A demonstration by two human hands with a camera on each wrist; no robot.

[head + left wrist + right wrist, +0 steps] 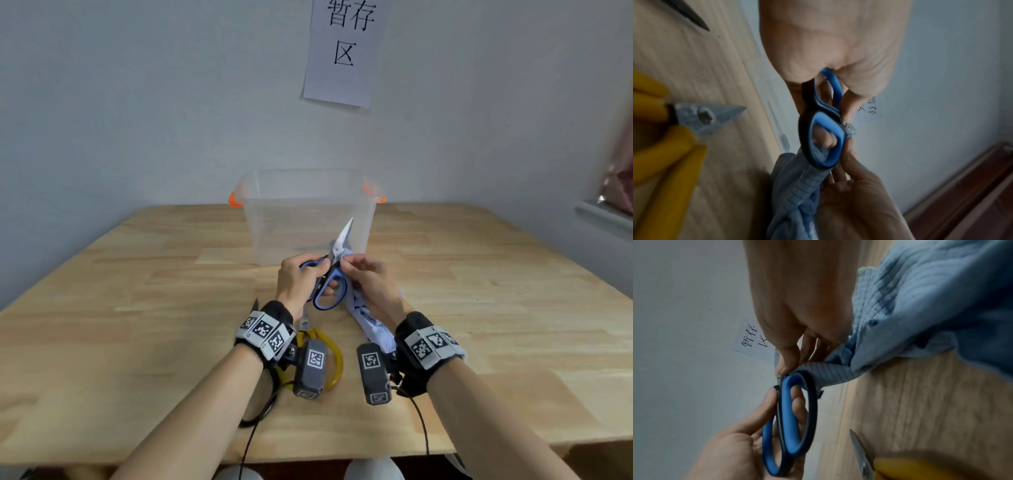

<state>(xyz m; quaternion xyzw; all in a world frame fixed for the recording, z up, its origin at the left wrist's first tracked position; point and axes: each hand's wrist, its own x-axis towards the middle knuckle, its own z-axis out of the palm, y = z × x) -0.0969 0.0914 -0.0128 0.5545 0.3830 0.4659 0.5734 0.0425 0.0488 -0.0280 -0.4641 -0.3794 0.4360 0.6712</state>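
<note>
Head view: set above the forearms, facing forward and down across the light wooden surface point(137, 308) to the grey wall point(137, 102), at middle range. Left wrist view: very close, looking along the left hand point(830, 40). Right wrist view: equally close, along the right hand point(797, 296). All three share the blue-and-black-handled scissors point(331, 262), the light blue ribbed cloth point(366, 318) and the white paper sign point(344, 78) with black characters.

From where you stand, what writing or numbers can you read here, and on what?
"暂存区": on the paper sheet taped to the wall, with "暂存" above "区".
Wrist bands: black-and-white square codes only; the tiny marks on their edges are too small to read.
Scissors, cloth, yellow-handled pliers, clear box: no lettering shows.
</note>
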